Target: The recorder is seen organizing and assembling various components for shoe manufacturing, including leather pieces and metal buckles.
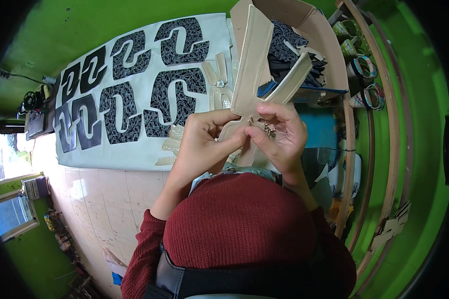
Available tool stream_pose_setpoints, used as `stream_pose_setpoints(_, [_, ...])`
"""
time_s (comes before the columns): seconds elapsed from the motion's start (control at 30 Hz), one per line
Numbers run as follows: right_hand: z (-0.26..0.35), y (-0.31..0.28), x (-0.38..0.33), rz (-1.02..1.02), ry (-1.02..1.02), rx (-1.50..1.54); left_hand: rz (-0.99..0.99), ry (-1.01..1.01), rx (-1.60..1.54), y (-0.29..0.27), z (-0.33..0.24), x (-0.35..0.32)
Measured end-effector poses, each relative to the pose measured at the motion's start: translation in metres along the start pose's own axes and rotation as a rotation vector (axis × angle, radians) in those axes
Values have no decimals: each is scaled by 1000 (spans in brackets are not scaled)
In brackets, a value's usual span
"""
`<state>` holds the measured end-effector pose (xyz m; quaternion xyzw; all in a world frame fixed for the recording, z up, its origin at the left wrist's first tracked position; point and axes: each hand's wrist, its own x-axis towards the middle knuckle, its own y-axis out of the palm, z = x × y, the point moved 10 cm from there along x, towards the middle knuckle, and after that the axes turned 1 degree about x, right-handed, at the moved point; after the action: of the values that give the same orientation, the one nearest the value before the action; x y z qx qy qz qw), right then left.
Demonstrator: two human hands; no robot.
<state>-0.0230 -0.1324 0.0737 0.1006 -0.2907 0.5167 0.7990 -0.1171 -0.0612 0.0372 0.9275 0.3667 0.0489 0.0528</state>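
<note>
Cardboard box (329, 55) crowds right; tiled floor (110, 194) left open.

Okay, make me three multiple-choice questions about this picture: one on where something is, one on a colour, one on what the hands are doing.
1. Where do the black patterned cutouts lie?
A. on the white sheet
B. in the cardboard box
C. on the wooden shelf

2. What colour is the person's sweater?
A. blue
B. dark red
C. grey

3. What are the left hand and right hand doing?
A. resting empty
B. both holding the beige Y-shaped piece
C. only the right one holds it

Answers: A, they are spread flat on the sheet; B, the knit is dark red; B, both hands pinch its lower end.
</note>
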Motion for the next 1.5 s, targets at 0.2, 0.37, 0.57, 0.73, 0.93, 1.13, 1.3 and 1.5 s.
stream_pose_setpoints(0.2, [17, -2, 1, -20, -62, -38, 2, -44, -104, 6, -7, -5])
stream_pose_setpoints(0.37, [26, 2, 17, 87, -27, 12, -90, 27, -199, 7, -9, -9])
stream_pose_setpoints(0.57, [32, -3, 22, 75, -61, -21, -99, 107, -152, 14, -15, -8])
stream_pose_setpoints(0.73, [40, -5, 17, 4, -150, -72, -13, 132, -218, 20, -18, -12])
stream_pose_setpoints(0.93, [45, -3, 17, -21, -160, -78, -80, 199, -302, 18, -24, -13])
stream_pose_setpoints(1.13, [18, 0, 13, -34, 36, 326, -66, 171, -239, 15, -16, -14])
stream_pose_setpoints(1.3, [1, 7, 10, -23, 275, 659, -156, 266, -180, 6, -10, -19])
stream_pose_setpoints(1.5, [-11, 6, 8, -42, 358, 698, -111, 168, -191, 12, -1, -14])
